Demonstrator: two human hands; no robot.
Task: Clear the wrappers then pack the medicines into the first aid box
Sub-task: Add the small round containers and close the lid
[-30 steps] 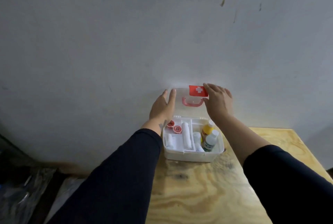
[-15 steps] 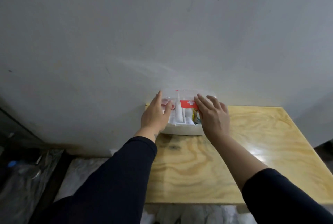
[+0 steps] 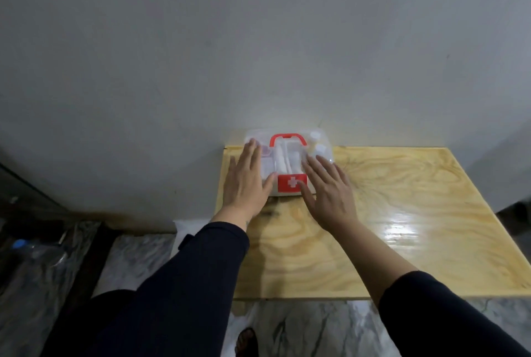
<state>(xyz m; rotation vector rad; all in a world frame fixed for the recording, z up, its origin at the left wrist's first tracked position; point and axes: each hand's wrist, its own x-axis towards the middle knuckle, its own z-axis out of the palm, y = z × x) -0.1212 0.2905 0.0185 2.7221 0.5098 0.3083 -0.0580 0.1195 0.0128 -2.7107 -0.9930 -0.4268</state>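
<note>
Medicines [image 3: 283, 159] blur behind the lid [image 3: 287, 152] (perhaps bottles, rolls).

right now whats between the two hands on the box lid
In the head view, the red latch with the white cross sits between the left hand and right hand, on the clear lid of the first aid box. The red handle lies just behind it.

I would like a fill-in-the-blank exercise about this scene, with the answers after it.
1. The lid of the first aid box is ____.
2. The box handle is ____ in colour.
3. The left hand and right hand lie flat on the ____.
4. The box stands on a ____ table, against the wall.

Answers: closed; red; lid; wooden
</note>
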